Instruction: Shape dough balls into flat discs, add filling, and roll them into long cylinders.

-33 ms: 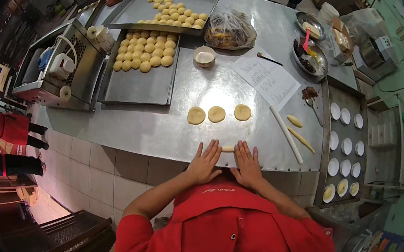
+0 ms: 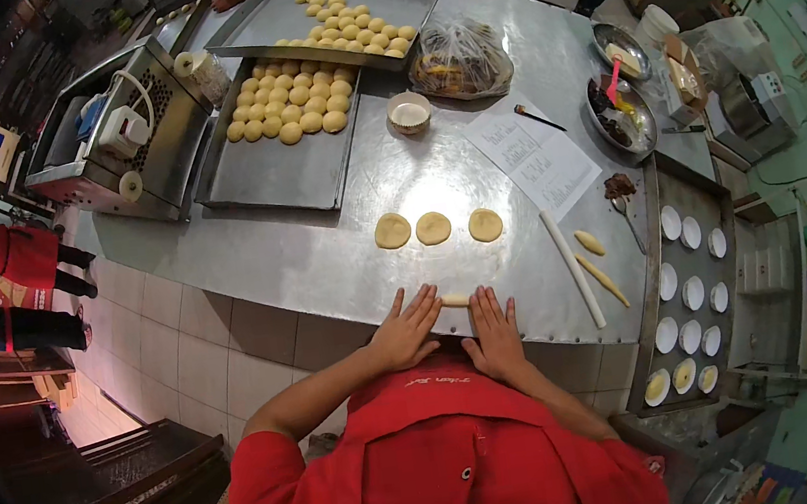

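Note:
At the near edge of the steel table, a short roll of pale dough [image 2: 455, 300] lies under and between my two hands. My left hand [image 2: 408, 329] presses flat on its left end, fingers stretched out. On its right end rests my right hand [image 2: 496, 331], also flat with fingers extended. Just beyond sit three flattened dough discs [image 2: 433, 228] in a row. To the right are a thin white rolling pin [image 2: 573, 268], a small tapered dough piece [image 2: 589, 242] and a longer dough strip [image 2: 602, 278].
Dough balls fill part of two metal trays [image 2: 279, 182] at the far left, beside a steel machine [image 2: 122, 135]. A paper sheet [image 2: 538, 160], brush [image 2: 538, 118], spoon [image 2: 629, 224] and bowl [image 2: 645, 127] lie right. A tray [image 2: 650, 322] holds paper cups, several with dough.

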### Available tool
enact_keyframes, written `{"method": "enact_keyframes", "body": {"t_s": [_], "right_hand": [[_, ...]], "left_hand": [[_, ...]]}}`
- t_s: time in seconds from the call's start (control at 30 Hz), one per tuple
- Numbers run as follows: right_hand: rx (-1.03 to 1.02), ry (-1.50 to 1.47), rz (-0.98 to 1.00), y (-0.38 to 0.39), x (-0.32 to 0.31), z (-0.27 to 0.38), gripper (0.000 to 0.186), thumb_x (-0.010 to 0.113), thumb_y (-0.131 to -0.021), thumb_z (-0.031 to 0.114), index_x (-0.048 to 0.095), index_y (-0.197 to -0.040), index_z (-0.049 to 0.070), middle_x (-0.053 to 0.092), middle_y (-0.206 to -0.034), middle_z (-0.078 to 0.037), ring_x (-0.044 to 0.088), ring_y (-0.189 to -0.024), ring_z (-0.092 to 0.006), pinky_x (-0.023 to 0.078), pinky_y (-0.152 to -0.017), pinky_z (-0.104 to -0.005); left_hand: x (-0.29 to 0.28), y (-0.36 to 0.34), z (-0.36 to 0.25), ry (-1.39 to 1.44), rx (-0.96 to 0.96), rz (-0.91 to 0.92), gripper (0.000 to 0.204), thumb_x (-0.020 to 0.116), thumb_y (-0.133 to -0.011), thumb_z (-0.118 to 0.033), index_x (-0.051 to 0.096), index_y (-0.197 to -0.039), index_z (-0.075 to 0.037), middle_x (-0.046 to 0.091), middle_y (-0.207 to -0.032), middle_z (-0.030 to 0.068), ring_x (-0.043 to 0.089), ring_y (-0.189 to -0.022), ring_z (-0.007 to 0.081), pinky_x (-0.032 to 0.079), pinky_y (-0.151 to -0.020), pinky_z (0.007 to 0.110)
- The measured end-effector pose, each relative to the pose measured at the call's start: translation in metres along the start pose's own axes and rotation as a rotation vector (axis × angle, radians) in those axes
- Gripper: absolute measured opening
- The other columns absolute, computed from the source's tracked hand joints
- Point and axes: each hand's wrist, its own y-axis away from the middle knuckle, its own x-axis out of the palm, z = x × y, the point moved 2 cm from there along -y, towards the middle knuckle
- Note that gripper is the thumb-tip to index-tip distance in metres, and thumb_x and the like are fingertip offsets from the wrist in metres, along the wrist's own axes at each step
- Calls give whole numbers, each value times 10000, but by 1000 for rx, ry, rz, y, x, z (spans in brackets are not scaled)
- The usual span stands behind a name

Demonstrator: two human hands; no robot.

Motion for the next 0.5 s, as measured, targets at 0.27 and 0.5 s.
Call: {"method": "enact_keyframes", "body": {"t_s": [0.27,0.5], "right_hand": [[-65,-366,-63,-17,11,13,881,583,-930,399,209,-1516,-142,211,-1585,-363,182,-1503,-492,121,-1211,-603],[111,51,-199,-96,4,-23,886,551,-924,437,228,-1527,-125,163,-1618,-329,107,-1535,-441,70,-1216,-607]], "left_hand": [[11,-24,-18,156,-65,-68,901,660,-891,-357,220,-1525,106,168,-1620,315,141,-1533,435,123,-1191,657],[-4,-90,23,-154,-346,-150,964,574,-859,-467,203,-1539,106,131,-1640,296,71,-1549,410,30,-1186,677]]}}
